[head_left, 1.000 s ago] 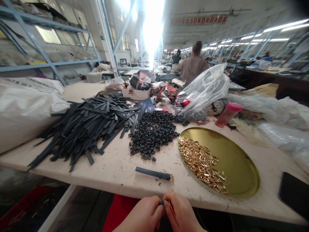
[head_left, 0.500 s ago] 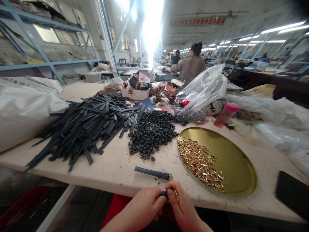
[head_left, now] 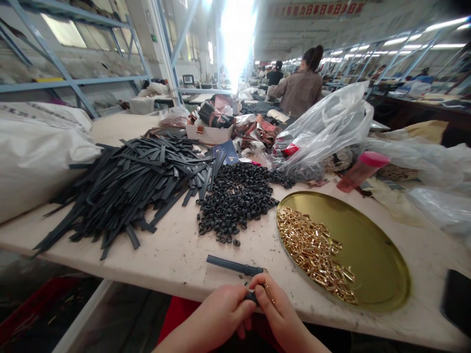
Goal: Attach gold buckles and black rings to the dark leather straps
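Observation:
My left hand [head_left: 230, 306] is closed on a dark strap [head_left: 251, 296] at the table's front edge. Against it, my right hand [head_left: 271, 300] pinches the same strap's end, with a gold buckle [head_left: 270, 292] between its fingers. Just beyond my hands lies a finished-looking dark strap [head_left: 231, 264], its buckled end partly behind my right fingers. Farther back is a heap of small black loops [head_left: 235, 201]. Long dark strips [head_left: 136, 181] are piled to the left. Gold buckles [head_left: 312, 245] cover the left part of a round gold tray [head_left: 375, 260].
A pink-lidded container [head_left: 362, 171] and a clear plastic bag [head_left: 331, 117] stand behind the tray. A black flat object [head_left: 456, 299] lies at the right edge. A white sack [head_left: 40, 157] is at the left. A person [head_left: 301, 90] is farther back.
The view has shifted slightly, so the tray and container appear farther right. My hands keep nearly the same hold on the strap and buckle.

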`<control>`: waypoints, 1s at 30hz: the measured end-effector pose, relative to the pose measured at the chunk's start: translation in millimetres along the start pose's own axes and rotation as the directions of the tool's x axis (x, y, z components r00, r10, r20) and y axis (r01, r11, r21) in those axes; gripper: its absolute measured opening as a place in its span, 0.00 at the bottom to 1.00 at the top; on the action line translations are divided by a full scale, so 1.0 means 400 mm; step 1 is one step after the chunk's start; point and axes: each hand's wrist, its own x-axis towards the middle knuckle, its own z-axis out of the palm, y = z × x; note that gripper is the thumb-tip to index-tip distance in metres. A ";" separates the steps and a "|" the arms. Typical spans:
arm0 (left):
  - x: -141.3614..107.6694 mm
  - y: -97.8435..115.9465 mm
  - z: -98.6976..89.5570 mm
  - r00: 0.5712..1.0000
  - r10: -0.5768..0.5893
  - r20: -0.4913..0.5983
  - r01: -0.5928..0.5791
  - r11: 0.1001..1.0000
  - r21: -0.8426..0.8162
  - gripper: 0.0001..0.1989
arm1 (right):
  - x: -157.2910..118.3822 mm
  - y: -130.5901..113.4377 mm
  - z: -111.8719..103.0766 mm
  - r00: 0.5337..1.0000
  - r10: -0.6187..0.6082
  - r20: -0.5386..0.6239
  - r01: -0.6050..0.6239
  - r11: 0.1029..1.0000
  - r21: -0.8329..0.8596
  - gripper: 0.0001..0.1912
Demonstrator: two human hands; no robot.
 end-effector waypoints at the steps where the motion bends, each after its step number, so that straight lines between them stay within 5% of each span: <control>1: -0.002 0.004 -0.011 1.000 -0.009 0.023 0.010 0.999 -0.049 0.11 | 0.008 -0.004 0.001 0.999 0.049 -0.013 -0.047 0.996 0.082 0.14; 7: -0.014 0.022 -0.047 0.977 -0.060 0.205 0.134 0.919 -0.370 0.16 | 0.025 -0.020 -0.003 0.967 0.191 0.165 -0.248 0.849 0.468 0.16; 15: 0.016 -0.004 -0.019 0.990 -0.068 0.123 0.107 0.931 -0.349 0.20 | 0.015 -0.023 -0.010 0.994 0.024 0.110 -0.042 0.985 0.166 0.15; 20: 0.011 -0.013 -0.023 0.994 -0.094 0.059 0.106 0.955 -0.276 0.16 | 0.023 -0.008 -0.004 0.996 0.087 -0.018 -0.085 0.992 0.091 0.17; 25: 0.009 -0.006 0.000 0.998 -0.070 -0.004 0.068 0.988 -0.137 0.17 | -0.001 -0.009 0.004 1.000 -0.002 0.026 0.001 0.999 0.047 0.16; 30: 0.037 0.017 -0.027 0.987 0.084 -0.138 -0.040 0.953 0.300 0.19 | 0.026 -0.017 -0.009 0.992 -0.055 -0.115 0.050 0.998 -0.046 0.15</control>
